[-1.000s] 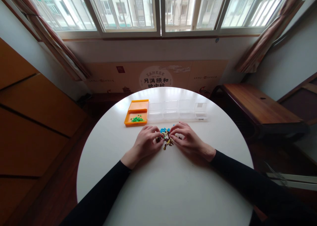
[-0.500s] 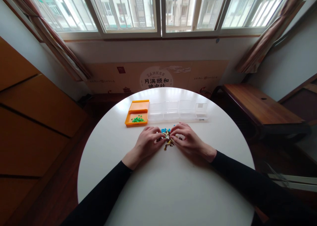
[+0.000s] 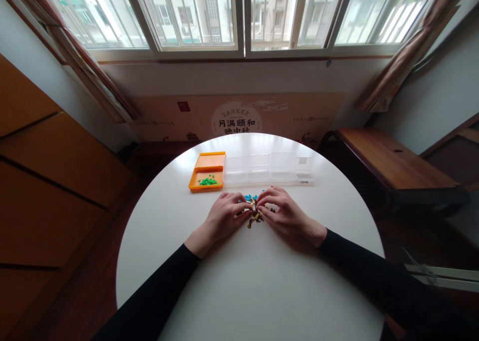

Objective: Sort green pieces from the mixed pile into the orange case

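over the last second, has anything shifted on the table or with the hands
Hardly anything. The left hand and right hand stay fingertip to fingertip over the small pile of mixed beads, with only slight finger movement; whether a bead is pinched is too small to tell. The orange tray with green beads and the clear compartment box sit where they were.
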A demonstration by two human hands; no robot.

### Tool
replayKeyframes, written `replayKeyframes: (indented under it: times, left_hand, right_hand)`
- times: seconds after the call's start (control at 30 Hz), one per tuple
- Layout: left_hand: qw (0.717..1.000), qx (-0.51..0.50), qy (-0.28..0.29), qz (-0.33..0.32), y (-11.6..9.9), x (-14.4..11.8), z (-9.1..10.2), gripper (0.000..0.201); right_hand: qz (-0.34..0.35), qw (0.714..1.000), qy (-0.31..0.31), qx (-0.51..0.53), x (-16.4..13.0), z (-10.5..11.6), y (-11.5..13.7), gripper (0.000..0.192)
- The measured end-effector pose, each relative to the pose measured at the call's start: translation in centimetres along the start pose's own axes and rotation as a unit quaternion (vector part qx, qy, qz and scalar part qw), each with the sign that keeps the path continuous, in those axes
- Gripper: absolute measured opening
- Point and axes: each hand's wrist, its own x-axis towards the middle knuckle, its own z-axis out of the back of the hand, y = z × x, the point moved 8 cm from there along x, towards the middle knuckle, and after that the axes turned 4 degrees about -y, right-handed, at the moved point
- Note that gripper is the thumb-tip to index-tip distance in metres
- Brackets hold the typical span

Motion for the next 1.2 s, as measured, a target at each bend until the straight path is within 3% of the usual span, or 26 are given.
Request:
replayKeyframes:
  times: [0.37, 0.57, 0.73, 1.2]
  left_hand:
    - [0.999, -0.033, -0.012, 0.023, 0.5, 0.2, 0.4, 0.012]
    - [0.982, -0.151, -0.068, 0.095, 0.8, 0.6, 1.5, 0.020]
    - [0.963, -0.225, -0.077, 0.127, 0.6, 0.7, 1.2, 0.026]
    - [0.975, -0.189, -0.049, 0.107, 0.1, 0.6, 1.0, 0.027]
  right_hand:
    - [0.008, 1.000, 0.000, -0.003, 0.0, 0.1, 0.1, 0.009]
    - [0.014, 1.000, -0.006, -0.011, 0.0, 0.2, 0.3, 0.006]
    - [0.039, 0.999, -0.013, -0.028, -0.3, -0.1, 0.2, 0.012]
    - [0.075, 0.996, -0.023, -0.042, -0.1, 0.1, 0.9, 0.011]
